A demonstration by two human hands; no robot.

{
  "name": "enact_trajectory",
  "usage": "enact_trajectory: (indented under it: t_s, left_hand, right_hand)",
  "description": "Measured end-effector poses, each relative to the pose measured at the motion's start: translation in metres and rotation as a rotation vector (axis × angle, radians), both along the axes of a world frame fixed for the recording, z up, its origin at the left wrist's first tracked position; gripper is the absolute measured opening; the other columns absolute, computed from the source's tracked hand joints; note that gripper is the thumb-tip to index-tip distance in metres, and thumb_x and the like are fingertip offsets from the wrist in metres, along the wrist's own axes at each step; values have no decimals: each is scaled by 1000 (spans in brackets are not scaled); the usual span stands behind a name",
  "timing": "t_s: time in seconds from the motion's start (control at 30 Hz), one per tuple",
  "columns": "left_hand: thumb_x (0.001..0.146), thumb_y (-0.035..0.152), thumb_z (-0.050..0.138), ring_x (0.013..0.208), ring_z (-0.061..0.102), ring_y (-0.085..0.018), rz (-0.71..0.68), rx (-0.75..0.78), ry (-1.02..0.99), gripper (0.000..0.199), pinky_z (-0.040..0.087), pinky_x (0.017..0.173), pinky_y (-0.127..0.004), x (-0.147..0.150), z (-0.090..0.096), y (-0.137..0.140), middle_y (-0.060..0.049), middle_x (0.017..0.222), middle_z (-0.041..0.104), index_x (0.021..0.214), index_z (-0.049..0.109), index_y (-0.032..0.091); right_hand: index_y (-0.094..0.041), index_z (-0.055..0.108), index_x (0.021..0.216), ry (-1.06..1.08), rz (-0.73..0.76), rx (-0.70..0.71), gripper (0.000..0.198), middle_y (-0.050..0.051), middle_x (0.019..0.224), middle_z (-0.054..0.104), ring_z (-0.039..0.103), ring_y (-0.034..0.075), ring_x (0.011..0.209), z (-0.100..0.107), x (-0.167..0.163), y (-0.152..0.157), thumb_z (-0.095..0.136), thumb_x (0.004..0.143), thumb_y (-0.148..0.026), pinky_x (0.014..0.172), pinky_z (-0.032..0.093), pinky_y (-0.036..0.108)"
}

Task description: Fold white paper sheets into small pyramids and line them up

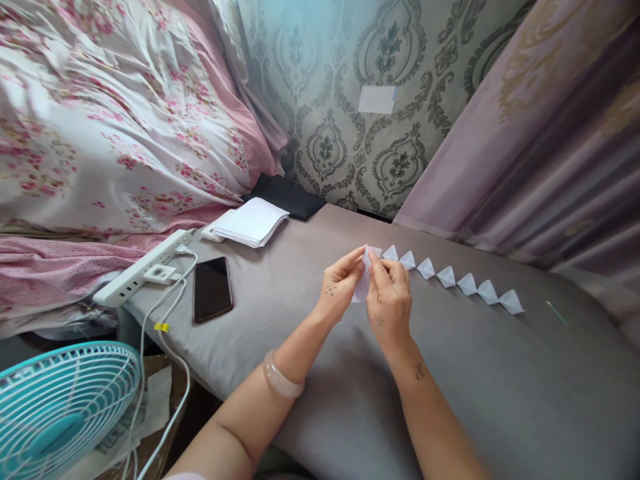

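**7 folded pieces lined up, 1 more in the hands**

Grey cloth covers the worktop [310, 313], which runs from a flowered duvet [110, 120] at 10 o'clock to a mauve curtain [550, 153] at 2 o'clock, with patterned wallpaper [350, 100] behind at 12 o'clock.

Both hands meet near the middle of the surface. The left hand [340, 283] and the right hand [389, 300] pinch a small white paper [361, 283] between thumbs and fingertips, held just above the cloth; how far its folds have got is hidden by the fingers.

Judging by what lies there, 7 folded paper pieces [457, 280] are finished, set in a row that starts just beyond the right hand and trails off toward 3 o'clock. The 8th appears to be in hand. A stack of white sheets [253, 223] at 11 o'clock suggests plenty is left to fold, though how many cannot be told.

Open cloth lies past the end of the row toward 3 o'clock, bare but for a thin pale stick [557, 313], before the curtain closes in. Nearer the body the cloth is also free. To the left the surface ends at a drop: a phone [213, 288] lies near that edge at 9 o'clock, a power strip [143, 267] with white cables [167, 333] overhangs it, and a turquoise fan [60, 407] stands below at 8 o'clock. A dark pouch [290, 197] sits against the wall.
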State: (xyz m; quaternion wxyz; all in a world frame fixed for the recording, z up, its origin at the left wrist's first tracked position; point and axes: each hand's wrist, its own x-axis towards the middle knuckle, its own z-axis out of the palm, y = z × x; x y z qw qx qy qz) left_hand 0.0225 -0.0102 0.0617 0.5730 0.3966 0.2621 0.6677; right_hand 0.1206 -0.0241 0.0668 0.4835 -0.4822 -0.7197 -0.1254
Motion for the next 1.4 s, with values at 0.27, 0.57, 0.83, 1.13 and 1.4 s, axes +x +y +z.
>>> enact_trajectory:
  t_s: [0.27,0.57,0.83,1.13,1.4]
  left_hand:
    - [79,26,69,107,64,-22,4,5,21,36,42,101,-38,-1,-1,0,-7,107,73,114,70,22]
    - [79,26,69,106,64,-22,3,32,47,35,42,102,-39,0,-2,0,-6,105,73,114,70,22]
    - [81,31,68,104,65,-23,-52,67,112,36,45,100,-39,6,-6,-2,-7,108,72,115,69,21]
    - [85,29,63,109,64,-23,-17,130,242,32,47,99,-37,7,-7,-4,-6,117,69,116,69,23]
    - [84,26,63,110,62,-23,-37,141,256,31,46,100,-37,7,-3,-7,-6,117,69,114,70,23]
  right_hand:
    - [-25,62,125,171,108,-84,36,7,91,57,56,17,85,3,0,2,41,96,-23,80,51,35]
    - [-21,69,112,279,67,-99,29,9,100,56,57,18,92,12,-2,-2,48,94,-29,81,51,36]
    - [-21,70,93,362,13,-100,19,6,92,69,61,18,84,16,2,-3,55,89,-32,78,51,36]
    - [-17,70,85,583,49,-319,22,5,82,71,62,16,70,26,7,-4,59,84,-37,68,51,32]
    - [-18,66,79,624,65,-331,21,4,77,68,60,15,68,29,7,-6,58,83,-36,64,51,30]
